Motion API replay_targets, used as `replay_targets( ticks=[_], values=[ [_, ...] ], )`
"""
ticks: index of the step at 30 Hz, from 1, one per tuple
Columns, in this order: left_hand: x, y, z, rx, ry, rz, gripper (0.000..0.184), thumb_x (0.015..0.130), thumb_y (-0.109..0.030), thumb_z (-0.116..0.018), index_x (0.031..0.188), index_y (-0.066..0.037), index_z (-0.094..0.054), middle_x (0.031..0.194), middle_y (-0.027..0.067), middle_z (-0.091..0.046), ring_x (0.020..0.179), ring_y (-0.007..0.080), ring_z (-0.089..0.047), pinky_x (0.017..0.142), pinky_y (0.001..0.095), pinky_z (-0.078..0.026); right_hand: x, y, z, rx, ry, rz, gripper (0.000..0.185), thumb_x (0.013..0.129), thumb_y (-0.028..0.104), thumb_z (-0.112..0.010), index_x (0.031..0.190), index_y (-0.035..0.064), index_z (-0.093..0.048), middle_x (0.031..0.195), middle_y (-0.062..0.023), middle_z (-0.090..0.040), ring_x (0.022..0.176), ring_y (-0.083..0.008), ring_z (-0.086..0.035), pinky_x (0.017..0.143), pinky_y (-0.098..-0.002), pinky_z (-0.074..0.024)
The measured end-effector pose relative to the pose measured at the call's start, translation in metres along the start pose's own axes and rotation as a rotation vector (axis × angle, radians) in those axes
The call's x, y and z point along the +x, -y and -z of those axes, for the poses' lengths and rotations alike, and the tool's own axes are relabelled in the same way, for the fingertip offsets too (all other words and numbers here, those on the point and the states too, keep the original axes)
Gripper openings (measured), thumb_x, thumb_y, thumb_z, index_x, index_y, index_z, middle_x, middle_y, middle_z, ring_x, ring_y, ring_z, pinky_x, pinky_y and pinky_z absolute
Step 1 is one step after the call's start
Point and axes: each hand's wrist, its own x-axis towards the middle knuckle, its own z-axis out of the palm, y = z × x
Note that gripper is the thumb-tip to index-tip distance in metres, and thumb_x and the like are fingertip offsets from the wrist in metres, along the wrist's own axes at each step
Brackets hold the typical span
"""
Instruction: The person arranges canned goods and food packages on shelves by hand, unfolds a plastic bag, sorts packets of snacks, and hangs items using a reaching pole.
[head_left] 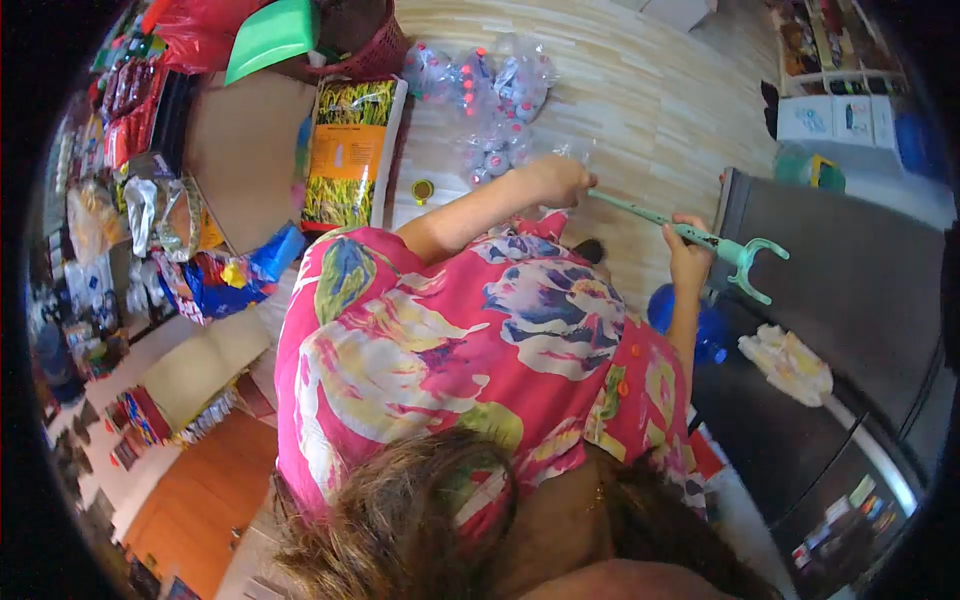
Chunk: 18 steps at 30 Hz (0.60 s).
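A light green pole with a U-shaped fork at one end (645,212) slants across in front of my body, its fork pointing right. My left hand (560,182) is closed round the thin end of the pole. Nearer the fork, my right hand (688,258) grips the thicker part, fingers wrapped over it. The fork lies in front of a dark fridge (840,230). Just beyond my left hand, clear plastic bags of round-topped items with red and white marks (490,155) rest on the floor.
An orange-labelled sack (345,150) stands left of my left arm, beside a small yellow-rimmed round item (423,189). Further back are a green scoop-like item (275,38) and a dark red basket (385,50). A blue water jug (700,325) stands below my right hand. Packed shelves (120,270) line the left.
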Motion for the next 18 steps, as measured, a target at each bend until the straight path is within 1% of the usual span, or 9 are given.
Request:
replay_targets(
  ticks=[1,2,3,6,8,12,15,18],
  values=[
    [-0.004,-0.004,0.006,0.025,-0.020,-0.006,0.042,0.073,-0.018,-0.067,0.111,-0.009,-0.055,0.096,0.0196,-0.062,0.088,0.0357,-0.061,0.074,0.0446,-0.049,0.007,0.007,-0.001,-0.001,0.040,-0.023,0.016,0.072,0.003,-0.069,0.085,0.0031,-0.060,0.074,-0.0010,-0.058,0.066,-0.0093,-0.051,0.061,-0.0238,-0.0423],
    [0.010,-0.014,0.010,0.056,-0.040,-0.007,0.041,0.073,-0.018,-0.067,0.111,-0.009,-0.056,0.095,0.0196,-0.062,0.087,0.0356,-0.061,0.073,0.0448,-0.049,0.024,0.001,0.009,0.002,0.079,-0.043,0.016,0.073,0.003,-0.069,0.086,0.0032,-0.060,0.074,-0.0009,-0.058,0.066,-0.0091,-0.052,0.061,-0.0235,-0.0426],
    [0.032,-0.017,0.006,0.035,0.003,0.041,0.042,0.072,-0.018,-0.068,0.112,-0.009,-0.056,0.096,0.0200,-0.062,0.089,0.0351,-0.061,0.075,0.0438,-0.049,0.042,-0.008,0.019,0.116,0.127,-0.041,0.016,0.073,0.003,-0.069,0.087,0.0037,-0.061,0.074,-0.0006,-0.058,0.066,-0.0087,-0.053,0.061,-0.0226,-0.0435],
    [0.075,-0.032,-0.004,-0.034,-0.175,0.037,0.044,0.072,-0.016,-0.068,0.113,-0.008,-0.056,0.099,0.0198,-0.062,0.093,0.0349,-0.060,0.078,0.0425,-0.048,0.091,-0.025,0.053,0.163,0.182,-0.038,0.017,0.072,0.003,-0.069,0.087,0.0036,-0.062,0.074,-0.0008,-0.059,0.065,-0.0080,-0.053,0.059,-0.0221,-0.0438],
    [0.103,-0.046,-0.001,-0.089,-0.205,0.102,0.044,0.072,-0.016,-0.068,0.113,-0.006,-0.056,0.102,0.0194,-0.061,0.095,0.0345,-0.059,0.080,0.0417,-0.047,0.127,-0.042,0.080,0.110,0.244,0.003,0.017,0.072,0.003,-0.070,0.087,0.0034,-0.062,0.073,-0.0009,-0.059,0.066,-0.0081,-0.054,0.059,-0.0224,-0.0442],
    [0.143,-0.084,0.017,-0.174,-0.220,0.181,0.045,0.072,-0.016,-0.068,0.114,-0.004,-0.055,0.106,0.0187,-0.060,0.098,0.0337,-0.057,0.083,0.0409,-0.046,0.188,-0.037,0.129,0.040,0.302,0.016,0.017,0.072,0.004,-0.070,0.087,0.0033,-0.062,0.071,0.0002,-0.057,0.066,-0.0078,-0.053,0.058,-0.0228,-0.0427],
    [0.157,-0.095,0.018,-0.193,-0.292,0.234,0.046,0.071,-0.015,-0.068,0.114,-0.004,-0.055,0.106,0.0194,-0.059,0.099,0.0335,-0.057,0.083,0.0409,-0.046,0.240,-0.044,0.138,0.151,0.311,0.129,0.016,0.073,0.004,-0.069,0.087,0.0041,-0.062,0.070,0.0002,-0.057,0.066,-0.0080,-0.052,0.059,-0.0230,-0.0416],
    [0.147,-0.103,0.034,-0.250,-0.330,0.371,0.047,0.071,-0.015,-0.067,0.114,-0.005,-0.055,0.107,0.0199,-0.059,0.100,0.0339,-0.057,0.085,0.0407,-0.046,0.282,-0.028,0.127,0.083,0.392,0.246,0.018,0.073,0.001,-0.069,0.089,0.0023,-0.062,0.084,-0.0039,-0.061,0.075,-0.0103,-0.056,0.067,-0.0231,-0.0465]
  ],
)
